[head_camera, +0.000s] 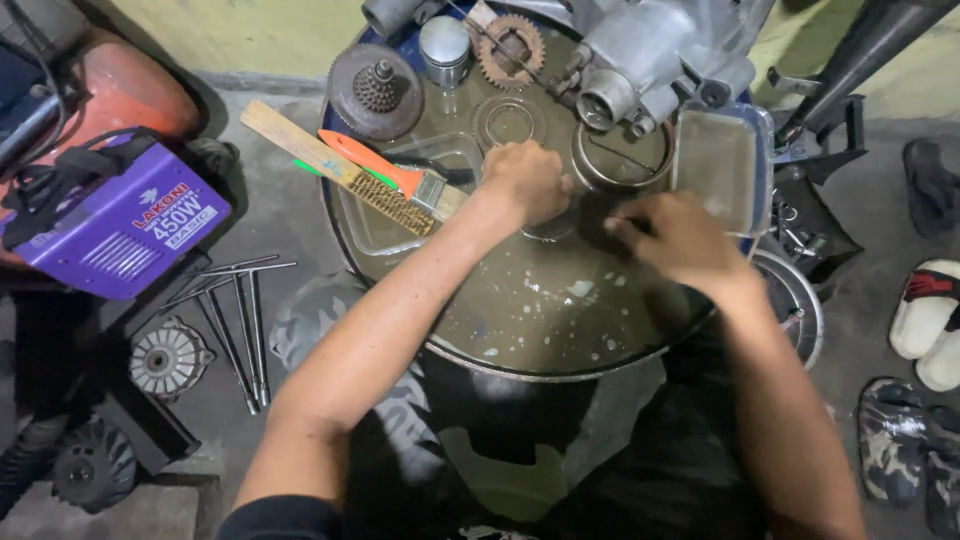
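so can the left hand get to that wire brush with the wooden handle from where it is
Probably yes. The left hand sits on the drum top, just right of the wire brush, which lies in the open. Only the orange-handled paintbrush crosses over its bristle end; the wooden handle looks free.

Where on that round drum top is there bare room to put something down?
The near part of the drum top, between the hands and the rim, is bare. The far side is crowded: gears, piston, engine casing, brushes, clear container.

both hands (525, 180) over oily drum top (540, 310)
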